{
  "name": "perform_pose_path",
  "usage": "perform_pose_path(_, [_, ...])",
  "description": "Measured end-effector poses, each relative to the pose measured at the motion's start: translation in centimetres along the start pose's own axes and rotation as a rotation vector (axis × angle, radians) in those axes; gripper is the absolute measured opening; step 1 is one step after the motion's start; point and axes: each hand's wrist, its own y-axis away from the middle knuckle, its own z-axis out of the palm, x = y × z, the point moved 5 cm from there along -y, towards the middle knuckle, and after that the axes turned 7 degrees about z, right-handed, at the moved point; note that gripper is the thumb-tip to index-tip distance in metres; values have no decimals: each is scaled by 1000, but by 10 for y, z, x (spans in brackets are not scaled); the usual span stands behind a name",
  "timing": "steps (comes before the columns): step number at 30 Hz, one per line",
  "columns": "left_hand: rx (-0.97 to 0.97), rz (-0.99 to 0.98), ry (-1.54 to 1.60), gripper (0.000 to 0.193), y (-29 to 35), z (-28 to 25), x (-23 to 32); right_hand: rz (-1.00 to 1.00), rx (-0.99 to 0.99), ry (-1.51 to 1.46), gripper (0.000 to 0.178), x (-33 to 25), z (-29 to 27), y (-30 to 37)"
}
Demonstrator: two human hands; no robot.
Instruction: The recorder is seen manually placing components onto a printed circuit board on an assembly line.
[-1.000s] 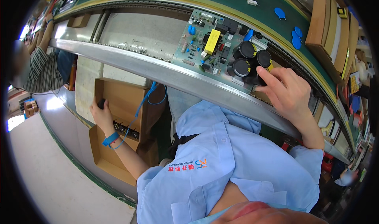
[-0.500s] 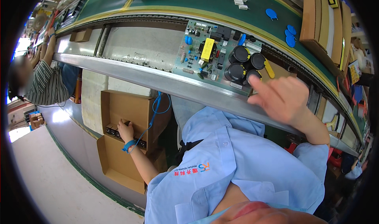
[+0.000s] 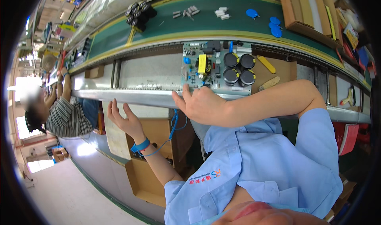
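My left hand (image 3: 127, 124) is raised over the near side of the metal rail, palm up, its spread fingers holding nothing. Around that wrist is a blue strap (image 3: 141, 146) with a coiled cord. My right hand (image 3: 206, 106) reaches across to the near left corner of a green circuit board (image 3: 190, 82); its thumb and index finger are apart, and nothing shows between them. Whether a fingertip touches the board is hard to see. The board lies on the rails, carrying a yellow transformer (image 3: 202, 64), several large black capacitors (image 3: 231, 60) and smaller parts.
Behind the board, a green belt (image 3: 166, 26) carries black capacitors (image 3: 139, 15), grey resistors (image 3: 186, 12), white blocks (image 3: 223, 13) and blue discs (image 3: 275, 26). A yellow strip (image 3: 266, 64) lies right of the board. An open cardboard box (image 3: 145, 183) stands below my left arm; another person (image 3: 65, 116) works at far left.
My left hand has come up out of the cardboard box to the rail. My right hand has moved left from the capacitors to the board's near left corner. The view has shifted.
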Motion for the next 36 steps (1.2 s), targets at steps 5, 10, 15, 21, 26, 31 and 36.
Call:
perform_pose_path(5, [-80,104,227,29,-41,56,34,49,15,-71,55,4,8,8])
perform_pose_path(10, [-450,48,413,34,-44,119,-1,120,-145,-411,54,-21,47,-16])
perform_pose_path(15, [-709,-8,314,41,-43,135,-17,105,-181,-154,55,-21,44,-23])
perform_pose_path(21, [-823,65,148,47,-46,142,-4,-12,-84,-26,33,1,25,12])
perform_pose_path(26, [-844,62,105,48,-44,144,-9,189,30,-84,24,34,30,70])
perform_pose_path(31, [-897,44,161,47,-42,145,-4,403,-70,-80,15,80,4,150])
perform_pose_path(36, [-894,22,188,46,-41,145,-9,664,-248,-26,11,124,-16,223])
